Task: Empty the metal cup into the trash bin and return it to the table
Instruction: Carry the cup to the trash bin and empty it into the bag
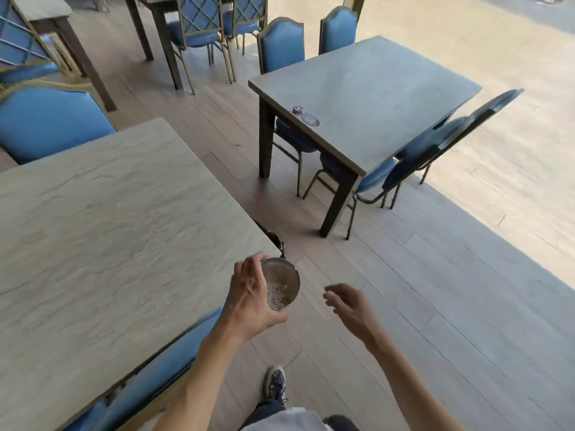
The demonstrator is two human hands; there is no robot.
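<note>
1. Pale wood-plank floor (pixel 420 275) is seen throughout a dining room; a brighter sunlit strip is seen at right.
2. Near table (pixel 109 228), stone-look top, is seen at left; a blue padded chair (pixel 161 368) is tucked under its near edge.
3. Second table (pixel 373 98) is seen farther off, ringed by blue chairs; a round glass ashtray (pixel 310 119) and a small stack of discs (pixel 297 109) sit near its left edge.
4. No writing can be read.
5. Metal cup (pixel 281 286) is held just off the near table's corner, over the floor; pale bits are seen inside.
6. Left hand (pixel 252 293) is clamped around the cup.
7. Right hand (pixel 348 304) is held apart from the cup, fingers loosely spread, empty.
8. A sneaker (pixel 275 384) is seen below.
</note>
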